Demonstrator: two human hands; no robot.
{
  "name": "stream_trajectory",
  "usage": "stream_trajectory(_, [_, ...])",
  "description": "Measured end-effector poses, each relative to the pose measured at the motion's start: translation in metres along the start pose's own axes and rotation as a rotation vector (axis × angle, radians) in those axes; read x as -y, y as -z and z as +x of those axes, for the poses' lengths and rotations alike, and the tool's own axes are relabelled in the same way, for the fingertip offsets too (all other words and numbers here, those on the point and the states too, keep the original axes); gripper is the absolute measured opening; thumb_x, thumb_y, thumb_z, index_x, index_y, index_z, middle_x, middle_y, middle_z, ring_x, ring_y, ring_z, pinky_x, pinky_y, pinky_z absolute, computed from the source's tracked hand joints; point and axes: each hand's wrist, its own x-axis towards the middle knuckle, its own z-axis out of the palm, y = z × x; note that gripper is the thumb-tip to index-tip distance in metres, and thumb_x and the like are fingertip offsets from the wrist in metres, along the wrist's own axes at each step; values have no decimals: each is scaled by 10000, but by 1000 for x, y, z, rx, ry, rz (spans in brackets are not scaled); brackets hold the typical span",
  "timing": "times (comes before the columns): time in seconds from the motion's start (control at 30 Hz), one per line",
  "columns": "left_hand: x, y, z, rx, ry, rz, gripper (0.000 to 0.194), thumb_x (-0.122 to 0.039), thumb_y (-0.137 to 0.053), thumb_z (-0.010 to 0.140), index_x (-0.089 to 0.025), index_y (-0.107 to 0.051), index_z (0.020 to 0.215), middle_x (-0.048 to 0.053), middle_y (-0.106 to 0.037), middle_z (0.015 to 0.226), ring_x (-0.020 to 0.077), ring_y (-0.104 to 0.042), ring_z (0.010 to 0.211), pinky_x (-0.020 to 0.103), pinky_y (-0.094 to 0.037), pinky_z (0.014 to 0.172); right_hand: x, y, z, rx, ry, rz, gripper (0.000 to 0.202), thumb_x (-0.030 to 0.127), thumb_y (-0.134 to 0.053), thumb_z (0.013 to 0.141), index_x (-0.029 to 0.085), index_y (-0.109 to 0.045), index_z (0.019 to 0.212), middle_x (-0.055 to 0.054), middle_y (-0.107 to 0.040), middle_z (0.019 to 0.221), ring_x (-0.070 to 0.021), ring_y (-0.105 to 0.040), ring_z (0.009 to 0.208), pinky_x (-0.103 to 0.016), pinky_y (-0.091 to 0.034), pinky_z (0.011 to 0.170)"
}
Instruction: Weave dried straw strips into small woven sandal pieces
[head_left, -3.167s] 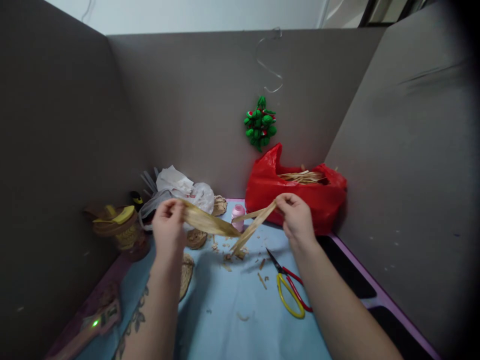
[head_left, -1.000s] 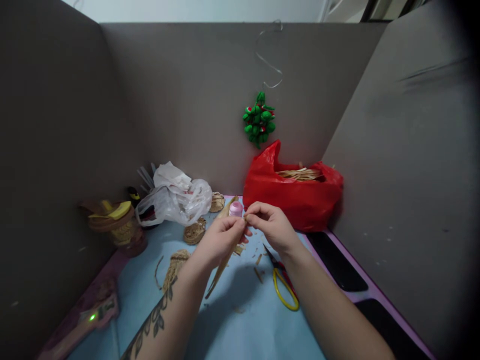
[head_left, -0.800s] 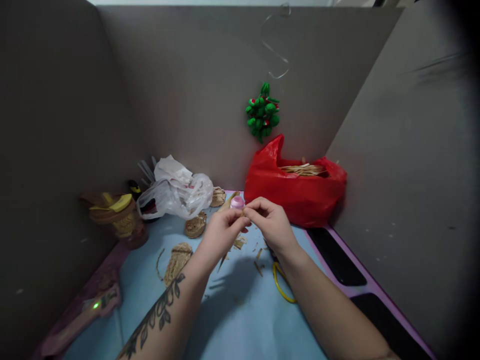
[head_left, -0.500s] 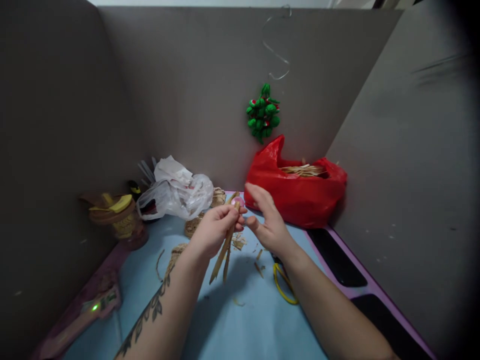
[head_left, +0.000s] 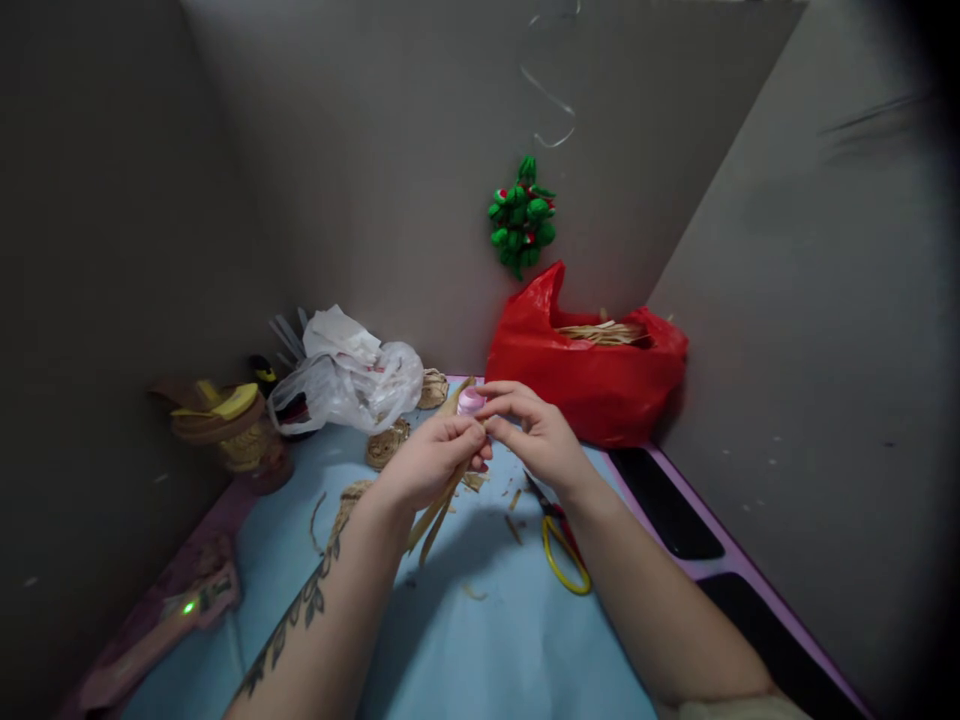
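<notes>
My left hand [head_left: 442, 455] pinches a bundle of dried plant strips [head_left: 431, 520] between thumb and fingers, with loose ends hanging below and tips rising above. Close against it, my right hand [head_left: 536, 435] bends its thumb and fingers in at the top of the strips; what lies between the fingertips is partly hidden. Just behind the fingertips shows a small pink container [head_left: 471, 402]. Scissors [head_left: 566, 560] with yellow and red handles lie under my right forearm. Woven straw pieces [head_left: 388, 443] rest left of my hands.
A red plastic bag [head_left: 585, 395] of dried strips stands at the back right. Behind left are a clear plastic bag [head_left: 349, 390] and a brown pot [head_left: 247, 440]. A pink glue gun [head_left: 180, 620] with a green light lies front left. Scraps [head_left: 514, 528] litter the blue cloth.
My right hand has gone from spread fingers to fingers bent in at the strips' top. The strips have tilted slightly, and the view has shifted a little.
</notes>
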Motion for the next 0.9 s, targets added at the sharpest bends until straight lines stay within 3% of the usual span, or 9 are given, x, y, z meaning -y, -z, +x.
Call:
stream_trajectory(0.13, [0,-1,0,16,44,-5,296,-400,-634,697,-115,-584,635,-7,-533,605,58,-468,540,202,-392,585,-2,2,1,22,1,12,96,279,-602,767,196,-626,727,-68,-573,1068,-200,-508,1054,-384,-344,952])
stream_trajectory(0.3, [3,-10,1,-213,-126,1,269,-308,-687,649,-119,-639,833,31,-631,746,105,-566,672,235,-445,675,8,3,7,-61,39,-77,103,238,-530,797,187,-560,713,-62,-557,967,-176,-523,957,-331,-400,850])
stream_trajectory(0.4, [2,-17,-2,-301,-204,102,293,-319,-685,644,-115,-656,852,49,-659,787,134,-590,710,272,-470,707,22,3,6,-111,63,-175,100,217,-508,793,187,-528,700,-45,-548,875,-166,-517,890,-320,-398,828])
stream_trajectory(0.57, [-4,-25,-13,-280,-288,185,282,-347,-672,651,-122,-678,821,42,-663,730,119,-582,653,258,-475,666,48,2,-8,-149,-8,-208,99,244,-510,784,186,-515,703,-16,-524,765,-145,-504,755,-275,-419,689])
stream_trajectory(0.73, [-25,-45,-54,-253,-296,406,255,-344,-649,670,-123,-688,791,50,-662,720,120,-573,639,223,-456,600,76,3,-35,-41,-85,-7,140,310,-509,801,181,-547,763,4,-544,703,-118,-514,664,-249,-430,621])
stream_trajectory(0.9, [-42,-62,-121,-438,-288,556,209,-300,-669,642,-141,-683,777,24,-639,668,111,-555,593,190,-422,522,102,22,-86,64,-58,3,233,330,-587,758,195,-601,946,-16,-621,858,-129,-560,773,-270,-451,712])
